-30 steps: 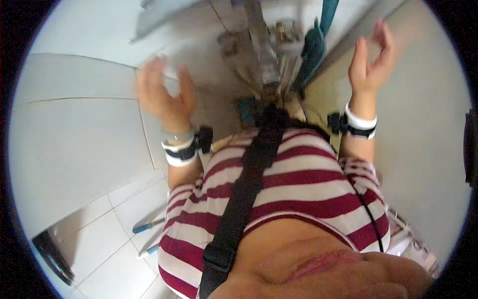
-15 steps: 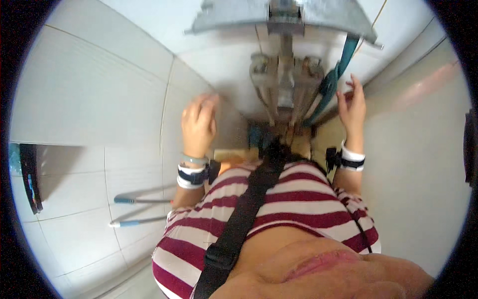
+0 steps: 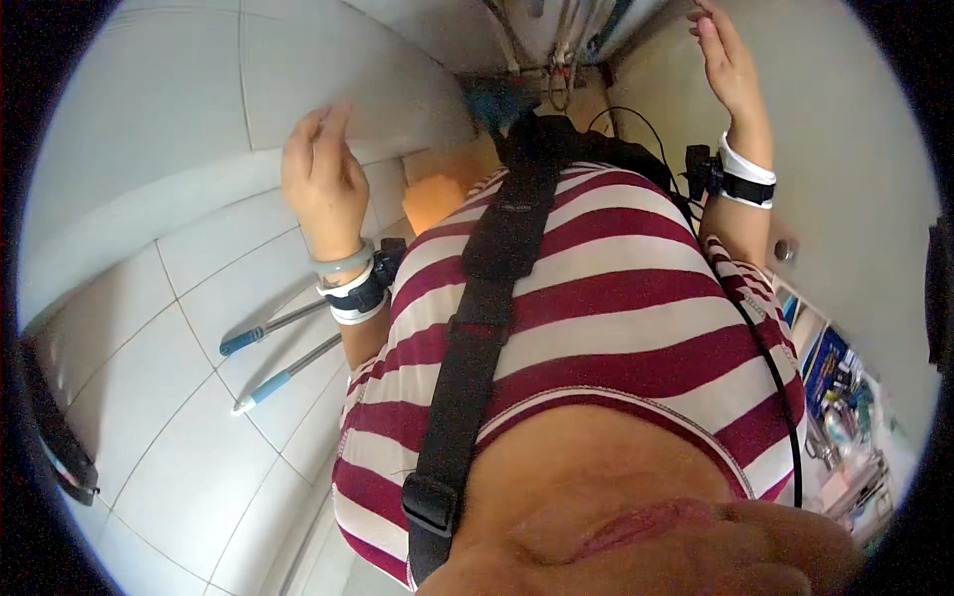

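White tiled surfaces (image 3: 184,437) bound the work area on the side of the left hand (image 3: 328,184), and a smooth pale panel (image 3: 845,149) bounds it on the side of the right hand (image 3: 732,74). Both hands are raised clear of the striped shirt (image 3: 616,288) and well apart. The left hand is bare of any load: fingers together and loosely bent, no object gripped. The right hand likewise appears unloaded, fingers extended and slightly curved, tips at the upper rim of the view. The metal pipes (image 3: 564,40) are located between the hands, inboard of each and nearer to the right one; neither hand touches them. Their long axis runs roughly from the far edge toward the wearer's waist; the upper ends are out of view. An orange object (image 3: 434,204) sits to the right of the left hand, apart from it; its kind cannot be determined. Nearer the wearer than the left hand, two blue-handled poles (image 3: 241,342) point their grips outward, their other ends hidden behind the forearm. Assorted small containers (image 3: 840,422) stand beyond the right elbow.
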Motion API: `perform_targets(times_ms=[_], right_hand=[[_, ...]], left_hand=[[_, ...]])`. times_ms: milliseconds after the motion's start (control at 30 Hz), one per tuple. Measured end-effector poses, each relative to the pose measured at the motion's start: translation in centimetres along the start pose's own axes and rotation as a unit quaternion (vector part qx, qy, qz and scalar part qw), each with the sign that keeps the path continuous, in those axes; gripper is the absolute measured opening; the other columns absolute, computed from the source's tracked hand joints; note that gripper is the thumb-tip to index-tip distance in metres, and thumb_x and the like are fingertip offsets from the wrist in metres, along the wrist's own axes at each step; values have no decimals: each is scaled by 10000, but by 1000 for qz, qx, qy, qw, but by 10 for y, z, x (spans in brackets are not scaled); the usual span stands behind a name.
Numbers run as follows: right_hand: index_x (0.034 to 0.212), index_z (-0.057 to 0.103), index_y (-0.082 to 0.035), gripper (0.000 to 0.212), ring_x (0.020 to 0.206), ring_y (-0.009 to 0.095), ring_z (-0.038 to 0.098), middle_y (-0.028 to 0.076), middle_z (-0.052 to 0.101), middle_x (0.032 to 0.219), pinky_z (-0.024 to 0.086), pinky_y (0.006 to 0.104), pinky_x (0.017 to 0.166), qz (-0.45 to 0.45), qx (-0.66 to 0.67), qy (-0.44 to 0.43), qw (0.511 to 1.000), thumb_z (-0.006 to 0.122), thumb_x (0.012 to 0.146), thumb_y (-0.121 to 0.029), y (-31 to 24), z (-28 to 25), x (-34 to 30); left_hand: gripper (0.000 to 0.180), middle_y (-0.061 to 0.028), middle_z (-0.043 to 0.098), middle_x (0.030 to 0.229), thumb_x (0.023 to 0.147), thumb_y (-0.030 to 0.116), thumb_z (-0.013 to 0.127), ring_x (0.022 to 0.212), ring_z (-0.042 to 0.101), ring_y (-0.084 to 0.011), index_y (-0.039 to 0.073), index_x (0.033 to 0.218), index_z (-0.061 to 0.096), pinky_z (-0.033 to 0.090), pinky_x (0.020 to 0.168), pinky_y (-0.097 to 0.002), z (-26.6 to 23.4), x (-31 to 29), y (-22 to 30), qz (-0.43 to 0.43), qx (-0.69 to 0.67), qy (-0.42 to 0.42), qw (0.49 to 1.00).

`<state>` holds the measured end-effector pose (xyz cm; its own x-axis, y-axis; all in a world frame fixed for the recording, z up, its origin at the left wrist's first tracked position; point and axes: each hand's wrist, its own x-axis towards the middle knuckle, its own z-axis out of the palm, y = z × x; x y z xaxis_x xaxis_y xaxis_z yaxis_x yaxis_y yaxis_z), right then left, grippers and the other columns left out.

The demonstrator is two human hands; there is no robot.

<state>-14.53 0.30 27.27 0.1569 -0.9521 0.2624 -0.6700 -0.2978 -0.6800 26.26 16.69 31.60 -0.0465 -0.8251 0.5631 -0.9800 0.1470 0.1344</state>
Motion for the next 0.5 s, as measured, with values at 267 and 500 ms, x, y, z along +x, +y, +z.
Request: perform_targets(times_ms=[267,500], right_hand=[[1333,488,-30,456,1069,254,578,168,600,1188,438,361,950,31,32,-136,990,423,1011,-347,23,-29,33],[1377,448,-18,691,1177,268,530,166,559,1274,386,385,1032,4,141,-177,974,234,1000,-557,32,-8,12]], left_hand=[[320,-130,636,1037,789,-31,667,918,632,-269,99,1080,684,521,752,-352,-5,-3,9,-75,-14,-19,997],[315,-111,626,1096,833,0,627,933,637,-284,128,1117,668,527,744,-364,2,-9,0,-71,-29,-68,995]])
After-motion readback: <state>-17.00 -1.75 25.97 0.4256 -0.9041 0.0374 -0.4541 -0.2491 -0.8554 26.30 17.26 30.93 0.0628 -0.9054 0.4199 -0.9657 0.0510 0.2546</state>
